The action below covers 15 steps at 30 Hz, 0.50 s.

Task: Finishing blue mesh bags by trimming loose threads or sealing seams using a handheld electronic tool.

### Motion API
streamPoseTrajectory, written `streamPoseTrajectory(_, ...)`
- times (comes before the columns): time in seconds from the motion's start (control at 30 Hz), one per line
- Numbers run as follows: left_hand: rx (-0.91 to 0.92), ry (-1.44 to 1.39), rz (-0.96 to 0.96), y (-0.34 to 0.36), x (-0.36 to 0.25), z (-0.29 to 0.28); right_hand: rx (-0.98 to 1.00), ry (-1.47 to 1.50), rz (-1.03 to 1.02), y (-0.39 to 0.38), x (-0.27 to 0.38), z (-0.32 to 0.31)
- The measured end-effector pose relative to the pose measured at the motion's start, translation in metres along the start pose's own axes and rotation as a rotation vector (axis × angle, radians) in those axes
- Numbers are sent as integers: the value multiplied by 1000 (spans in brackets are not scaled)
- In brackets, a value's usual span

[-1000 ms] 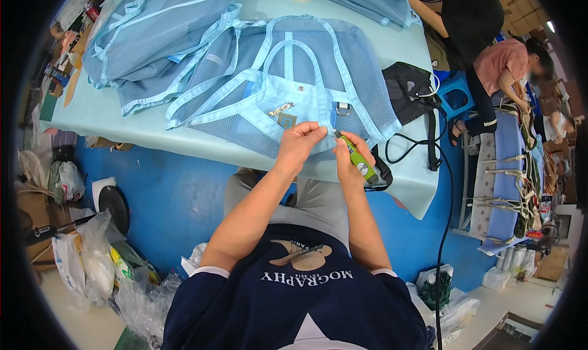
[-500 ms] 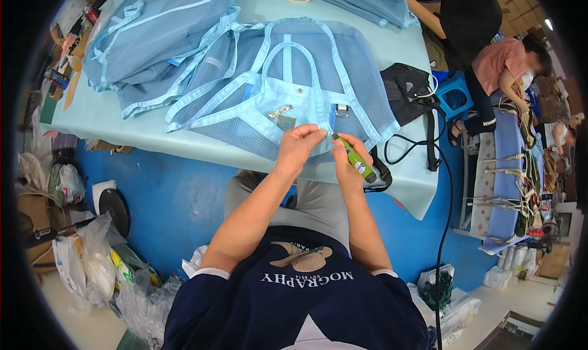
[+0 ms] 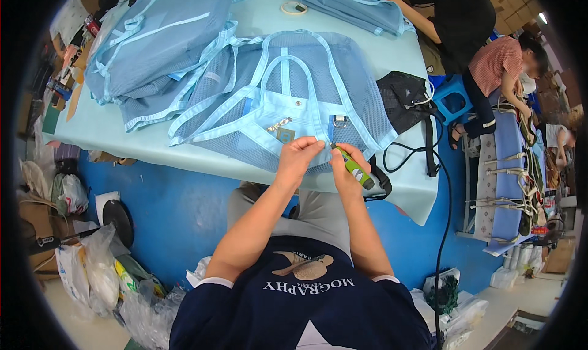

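A light blue mesh bag (image 3: 355, 65) lies flat on the table before me, its pale blue straps and looped handle spread out. My left hand (image 3: 299, 157) pinches the strap edge of the bag near the table's front side, fingertips closed together. In my right hand (image 3: 350, 166) is a green pen-shaped tool (image 3: 355, 168), its narrow dark tip pointing at the spot beside my left fingertips. What the tip touches is too small to tell. A metal clasp (image 3: 279, 124), a small tan label (image 3: 285, 135) and a metal ring (image 3: 340, 121) sit on the bag's front panel.
More blue mesh bags (image 3: 156, 40) are piled at the left. A black pouch (image 3: 401, 98) and a black cable (image 3: 449, 197) lie at the right. A roll of tape (image 3: 294, 8) rests farther back. Co-workers (image 3: 456, 22) work across the table, near a blue stool (image 3: 453, 98).
The whole view has shifted slightly, so the table and bag sit a little lower. Both hands keep the same hold on the strap and the green tool.
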<state>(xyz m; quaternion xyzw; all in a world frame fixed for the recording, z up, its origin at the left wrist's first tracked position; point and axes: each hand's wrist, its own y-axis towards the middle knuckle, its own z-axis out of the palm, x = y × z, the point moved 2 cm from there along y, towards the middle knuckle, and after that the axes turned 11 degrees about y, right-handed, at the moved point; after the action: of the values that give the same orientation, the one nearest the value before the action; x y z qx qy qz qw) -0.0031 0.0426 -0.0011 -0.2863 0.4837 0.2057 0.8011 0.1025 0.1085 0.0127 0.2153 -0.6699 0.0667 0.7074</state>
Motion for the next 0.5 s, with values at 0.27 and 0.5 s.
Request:
streamPoseTrajectory(0.27, -15, 13, 4, 1, 4, 0, 49, 7, -48, 1, 3, -2)
streamPoseTrajectory(0.5, -41, 24, 6, 1, 5, -1, 79, 22, -43, 1, 9, -1)
